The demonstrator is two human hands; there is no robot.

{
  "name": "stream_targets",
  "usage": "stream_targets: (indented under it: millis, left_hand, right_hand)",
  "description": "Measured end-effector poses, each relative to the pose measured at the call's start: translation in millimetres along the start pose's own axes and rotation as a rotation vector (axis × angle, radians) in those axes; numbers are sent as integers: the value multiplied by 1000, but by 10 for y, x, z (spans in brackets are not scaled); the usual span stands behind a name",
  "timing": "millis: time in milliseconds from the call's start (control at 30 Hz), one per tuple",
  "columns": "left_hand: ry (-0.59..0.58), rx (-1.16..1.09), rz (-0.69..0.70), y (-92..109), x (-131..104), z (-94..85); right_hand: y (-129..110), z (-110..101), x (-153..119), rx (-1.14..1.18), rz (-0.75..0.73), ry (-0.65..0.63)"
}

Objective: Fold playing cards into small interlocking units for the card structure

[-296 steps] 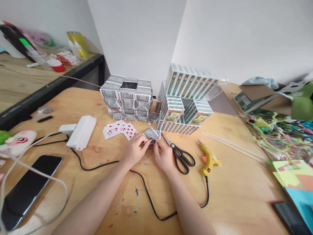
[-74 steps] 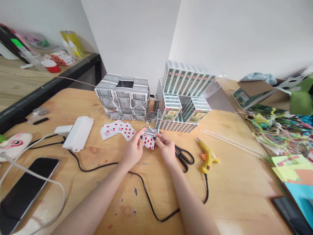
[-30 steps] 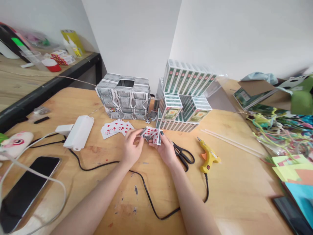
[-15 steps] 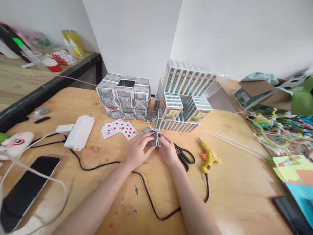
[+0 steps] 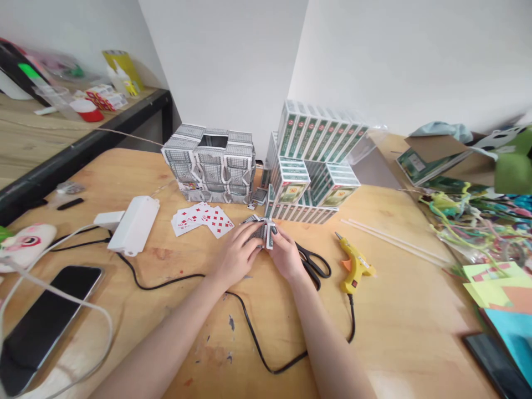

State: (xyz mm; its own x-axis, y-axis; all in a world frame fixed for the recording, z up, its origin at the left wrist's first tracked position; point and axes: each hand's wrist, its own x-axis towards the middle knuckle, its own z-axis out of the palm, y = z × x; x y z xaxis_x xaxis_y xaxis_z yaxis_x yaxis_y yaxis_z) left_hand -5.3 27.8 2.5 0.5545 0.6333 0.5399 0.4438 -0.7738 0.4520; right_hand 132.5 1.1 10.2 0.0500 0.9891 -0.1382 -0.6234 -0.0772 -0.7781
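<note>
Grey-backed playing cards (image 5: 258, 234) are between my two hands, low over the table. The fingers of my left hand (image 5: 236, 250) bend over their left part and grip them. My right hand (image 5: 286, 255) pinches a folded edge that stands up on their right side. Fingers cover much of the cards, so their number is hidden. Left of them lie fanned face-up diamond cards (image 5: 203, 218). Behind stands a block built of folded playing cards (image 5: 211, 166) with a square gap in its top. Black scissors (image 5: 313, 263) lie partly behind my right hand.
Stacked card boxes (image 5: 320, 130) stand at the back. On the right are a yellow glue gun (image 5: 353, 266), its black cord (image 5: 266, 360) crossing under my forearms, and clear glue sticks (image 5: 390, 241). A white adapter (image 5: 135, 224) and a phone (image 5: 50, 327) lie left.
The folded edge on the right of the cards now stands more upright, showing its white face. My left fingers have flattened further over the left part.
</note>
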Motion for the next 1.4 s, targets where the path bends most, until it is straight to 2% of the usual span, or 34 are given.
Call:
stream_targets:
  millis: [267, 433, 700, 1400]
  left_hand:
    - [118, -5, -41, 7, -37, -23]
    - [111, -47, 21, 14, -51, -41]
    - [110, -20, 34, 14, -62, -42]
    - [195, -5, 247, 51, -49, -55]
  right_hand:
    - [1, 1, 9, -39, 17, 16]
    - [9, -2, 9, -39, 19, 1]
    - [33, -39, 2, -53, 15, -31]
    - [76, -83, 2, -277, -253, -121]
